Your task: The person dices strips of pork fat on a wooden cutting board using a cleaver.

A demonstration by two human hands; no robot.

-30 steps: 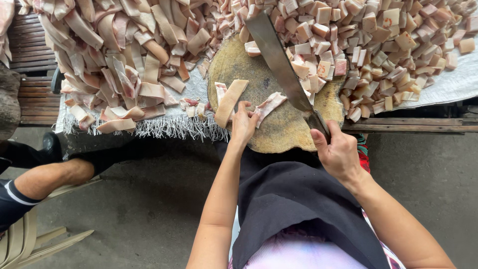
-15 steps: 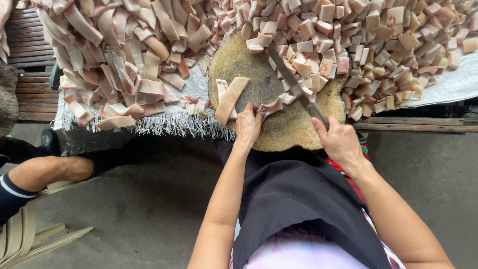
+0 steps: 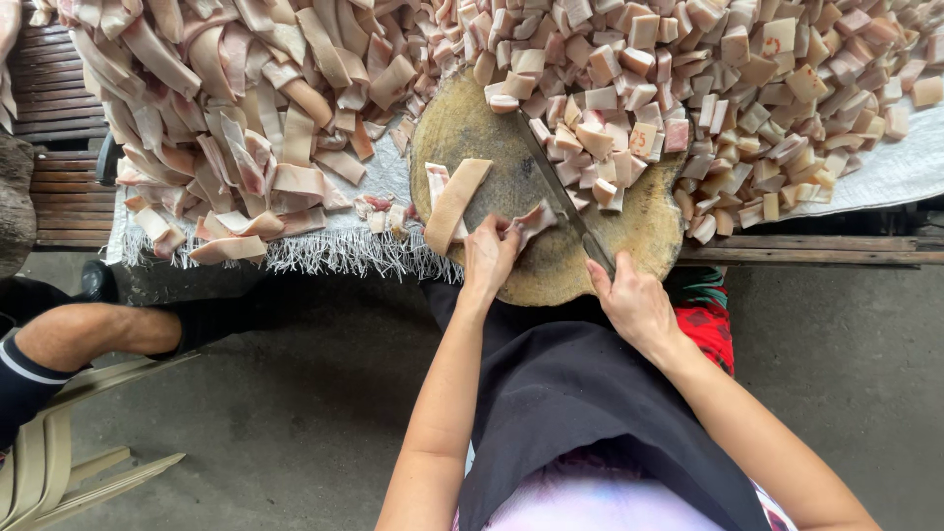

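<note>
Head view looks straight down, and I see my left hand [image 3: 489, 258] on the round wooden chopping block [image 3: 462, 128], its fingers [image 3: 503, 234] pressed together on a strip of pork skin [image 3: 531, 221] that lies flat near the block's near edge. My right hand [image 3: 637, 307] has its fingers wrapped tight around the handle of a cleaver [image 3: 556, 187], whose blade lies slanted across the block, just beside the held strip. A longer pale strip [image 3: 454, 205] lies to the left of it on the block. Cut squares [image 3: 688, 88] are heaped over the block's far right side and the counter [image 3: 885, 177]; uncut strips [image 3: 226, 118] are piled at left. Another person's leg [image 3: 88, 334] shows at lower left.
</note>
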